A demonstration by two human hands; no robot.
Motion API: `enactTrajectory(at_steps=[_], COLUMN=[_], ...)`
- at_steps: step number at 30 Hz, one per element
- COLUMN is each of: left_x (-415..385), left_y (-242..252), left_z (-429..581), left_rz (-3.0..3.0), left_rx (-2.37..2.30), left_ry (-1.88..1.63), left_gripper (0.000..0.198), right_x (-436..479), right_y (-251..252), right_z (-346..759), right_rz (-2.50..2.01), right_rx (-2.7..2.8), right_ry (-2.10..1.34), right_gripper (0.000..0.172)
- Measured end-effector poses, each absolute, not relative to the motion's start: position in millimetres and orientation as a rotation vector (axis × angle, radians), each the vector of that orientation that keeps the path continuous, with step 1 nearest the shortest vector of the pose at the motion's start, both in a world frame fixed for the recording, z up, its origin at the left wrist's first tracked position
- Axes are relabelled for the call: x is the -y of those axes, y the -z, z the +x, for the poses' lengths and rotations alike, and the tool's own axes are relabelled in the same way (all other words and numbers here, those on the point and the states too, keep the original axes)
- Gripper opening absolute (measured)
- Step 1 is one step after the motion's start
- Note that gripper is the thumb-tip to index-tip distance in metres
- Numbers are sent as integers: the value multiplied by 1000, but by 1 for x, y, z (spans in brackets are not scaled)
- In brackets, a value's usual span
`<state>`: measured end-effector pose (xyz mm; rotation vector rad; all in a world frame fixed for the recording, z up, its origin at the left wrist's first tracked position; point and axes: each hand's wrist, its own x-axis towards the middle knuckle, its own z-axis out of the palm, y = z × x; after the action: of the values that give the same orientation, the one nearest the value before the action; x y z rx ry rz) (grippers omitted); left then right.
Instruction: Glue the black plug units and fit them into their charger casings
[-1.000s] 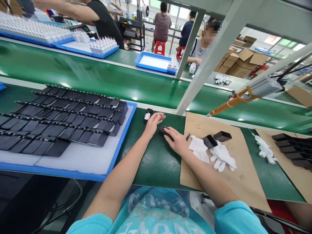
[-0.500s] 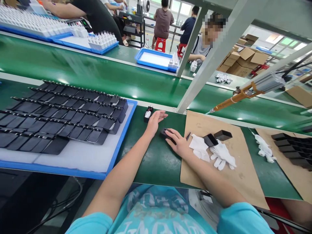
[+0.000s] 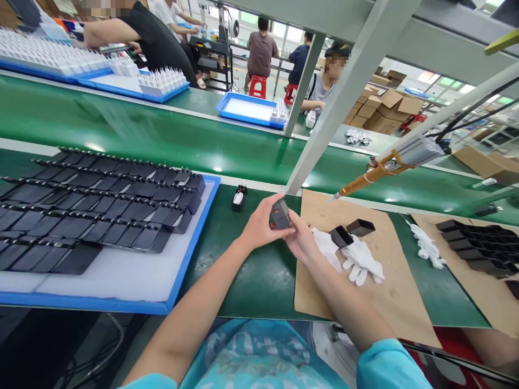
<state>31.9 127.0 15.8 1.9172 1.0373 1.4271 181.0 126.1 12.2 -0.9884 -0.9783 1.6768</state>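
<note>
Between my two hands, a small black plastic housing [image 3: 280, 214] is held up over the green bench, with a small orange mark on its face. My left hand [image 3: 263, 222] curves round its left side, thumb below it and fingers above. My right hand [image 3: 300, 235] grips its right side. Left of my hands stands another black housing [image 3: 239, 198] with a white part and wires showing at its open top. On the brown paper at my right are two open black cases [image 3: 341, 236] and white gloves [image 3: 363, 260].
A blue-rimmed tray [image 3: 174, 294] with rows of black housings lies at left. An orange pneumatic tool [image 3: 363, 178] hangs above the paper, near a slanted metal post [image 3: 312, 146]. More black cases [image 3: 478, 246] sit far right. Co-workers sit beyond the green conveyor [image 3: 182, 140].
My right hand has lifted the black housing off the bench and turned it. My left hand has moved right and closed on it too. The camera view has shifted slightly.
</note>
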Motion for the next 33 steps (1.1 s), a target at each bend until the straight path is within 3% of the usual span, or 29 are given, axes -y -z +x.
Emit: enactTrajectory(at_steps=[9,17,33], left_x=[-113,-102,-103], left_y=[-25,-29,-28], left_z=[46,50,49], left_rz=[2110,1914,1984], left_rx=[-1034,-1139,-1126], left_ry=[-1583,-1518,-1522], left_gripper=[59,66,66], right_x=[-108,-95,-93], right_y=[-4,-12,-13], right_z=[179,178,179], right_rz=[-973,-973,-977], right_rx=[1027,1140,1091], right_ry=[-1675,-1666,-1666], right_gripper=[37,45,38])
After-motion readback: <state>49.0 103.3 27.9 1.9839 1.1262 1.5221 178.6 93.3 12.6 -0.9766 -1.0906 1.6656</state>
